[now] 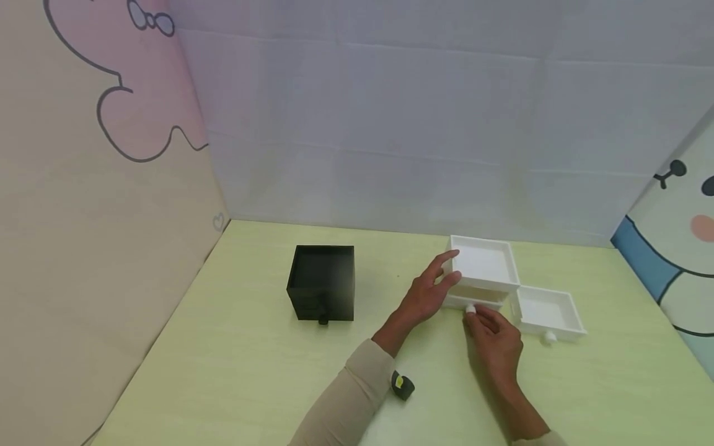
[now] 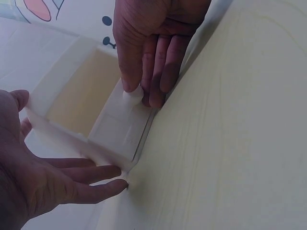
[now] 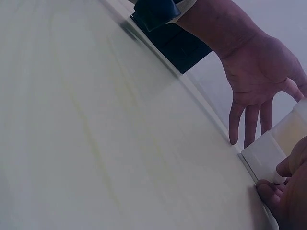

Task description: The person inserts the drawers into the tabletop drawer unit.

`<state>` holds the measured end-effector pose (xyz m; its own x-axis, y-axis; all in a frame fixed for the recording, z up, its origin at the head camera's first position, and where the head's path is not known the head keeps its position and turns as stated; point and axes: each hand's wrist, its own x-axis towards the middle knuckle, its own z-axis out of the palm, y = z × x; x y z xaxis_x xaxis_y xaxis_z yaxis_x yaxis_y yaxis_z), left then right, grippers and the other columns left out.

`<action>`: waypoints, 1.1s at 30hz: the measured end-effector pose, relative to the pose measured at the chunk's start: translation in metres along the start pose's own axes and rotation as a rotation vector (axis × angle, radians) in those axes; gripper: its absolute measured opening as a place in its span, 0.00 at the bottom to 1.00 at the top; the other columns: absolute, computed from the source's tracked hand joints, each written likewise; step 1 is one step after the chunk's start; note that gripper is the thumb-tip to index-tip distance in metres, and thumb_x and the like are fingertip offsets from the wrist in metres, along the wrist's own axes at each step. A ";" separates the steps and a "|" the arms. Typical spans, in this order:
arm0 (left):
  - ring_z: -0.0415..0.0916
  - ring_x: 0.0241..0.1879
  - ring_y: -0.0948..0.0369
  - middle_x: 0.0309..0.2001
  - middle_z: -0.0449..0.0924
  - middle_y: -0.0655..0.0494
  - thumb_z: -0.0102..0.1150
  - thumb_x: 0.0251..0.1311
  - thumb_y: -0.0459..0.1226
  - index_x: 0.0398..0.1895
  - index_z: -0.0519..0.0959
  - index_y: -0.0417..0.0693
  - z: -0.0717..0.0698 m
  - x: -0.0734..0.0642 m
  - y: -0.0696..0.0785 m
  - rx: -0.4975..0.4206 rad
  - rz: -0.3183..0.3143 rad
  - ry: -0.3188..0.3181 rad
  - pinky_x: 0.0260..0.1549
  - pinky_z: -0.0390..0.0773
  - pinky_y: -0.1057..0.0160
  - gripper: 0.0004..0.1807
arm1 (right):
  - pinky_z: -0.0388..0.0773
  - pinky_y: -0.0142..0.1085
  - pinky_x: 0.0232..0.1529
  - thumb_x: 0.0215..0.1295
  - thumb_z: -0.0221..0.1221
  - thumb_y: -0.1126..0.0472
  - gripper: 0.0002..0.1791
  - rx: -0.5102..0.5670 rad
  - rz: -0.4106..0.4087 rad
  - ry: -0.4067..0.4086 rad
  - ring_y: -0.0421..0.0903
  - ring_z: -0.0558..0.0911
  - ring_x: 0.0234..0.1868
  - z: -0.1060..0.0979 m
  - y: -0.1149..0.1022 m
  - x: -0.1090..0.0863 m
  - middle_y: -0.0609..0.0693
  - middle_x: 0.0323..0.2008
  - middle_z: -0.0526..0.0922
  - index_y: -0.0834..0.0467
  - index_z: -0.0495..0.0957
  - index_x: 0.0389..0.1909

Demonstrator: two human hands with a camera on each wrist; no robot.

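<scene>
A small white drawer cabinet (image 1: 484, 260) stands at the back right of the table, its upper slot without a drawer. My right hand (image 1: 495, 345) pinches the round white knob (image 2: 133, 96) on its lower drawer (image 2: 122, 125) between thumb and fingers. That drawer's front lies nearly level with the cabinet's front. Along the cabinet's left side is my left hand (image 1: 425, 294), fingers extended and spread, with the thumb at the top front edge. A second white drawer (image 1: 549, 310), shallow and with its own round knob, lies on the table just right of the cabinet.
To the left stands a black box-shaped cabinet (image 1: 322, 282) with a dark knob low at its front. A small dark piece with a yellow spot (image 1: 403, 385) shows beside the left sleeve (image 1: 348, 390). A pale wall sheet (image 1: 379, 124) rises behind the yellowish table (image 1: 223, 371).
</scene>
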<state>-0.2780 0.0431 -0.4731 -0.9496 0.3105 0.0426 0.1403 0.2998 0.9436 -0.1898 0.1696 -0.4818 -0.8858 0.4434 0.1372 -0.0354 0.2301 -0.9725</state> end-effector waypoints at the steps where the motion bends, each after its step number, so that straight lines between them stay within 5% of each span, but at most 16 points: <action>1: 0.64 0.62 0.58 0.65 0.64 0.68 0.40 0.63 0.62 0.61 0.56 0.93 0.000 0.000 0.000 0.001 0.000 -0.001 0.51 0.69 0.47 0.22 | 0.77 0.25 0.29 0.56 0.63 0.71 0.14 0.003 -0.005 -0.002 0.34 0.83 0.30 0.000 0.001 0.000 0.70 0.37 0.80 0.73 0.79 0.43; 13: 0.64 0.63 0.59 0.66 0.60 0.73 0.39 0.63 0.63 0.62 0.55 0.93 0.000 0.000 0.000 0.022 0.011 0.002 0.51 0.69 0.46 0.23 | 0.76 0.23 0.30 0.57 0.62 0.71 0.12 -0.027 -0.018 0.020 0.34 0.83 0.31 0.000 -0.004 -0.001 0.70 0.37 0.81 0.72 0.80 0.42; 19: 0.64 0.63 0.59 0.67 0.60 0.72 0.38 0.63 0.63 0.62 0.55 0.93 0.001 0.002 -0.002 0.026 0.020 0.005 0.51 0.69 0.45 0.23 | 0.76 0.24 0.29 0.56 0.63 0.70 0.12 -0.017 -0.012 0.022 0.34 0.83 0.30 0.000 0.009 0.005 0.68 0.37 0.82 0.70 0.81 0.41; 25: 0.64 0.63 0.59 0.67 0.60 0.71 0.38 0.63 0.63 0.62 0.55 0.93 0.001 0.002 -0.003 0.029 0.018 0.008 0.51 0.69 0.45 0.23 | 0.75 0.22 0.29 0.57 0.65 0.63 0.13 -0.123 0.020 0.057 0.28 0.81 0.27 0.000 0.026 0.010 0.62 0.36 0.84 0.65 0.82 0.42; 33: 0.64 0.63 0.59 0.67 0.60 0.71 0.38 0.63 0.63 0.62 0.55 0.93 0.001 0.001 -0.003 0.033 0.022 0.005 0.51 0.68 0.44 0.23 | 0.69 0.19 0.28 0.55 0.67 0.53 0.15 -0.235 0.083 0.091 0.25 0.79 0.23 -0.003 0.021 0.006 0.51 0.27 0.86 0.61 0.83 0.37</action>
<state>-0.2793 0.0437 -0.4766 -0.9478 0.3123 0.0647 0.1699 0.3227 0.9311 -0.1950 0.1796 -0.5006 -0.8353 0.5432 0.0852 0.1539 0.3797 -0.9122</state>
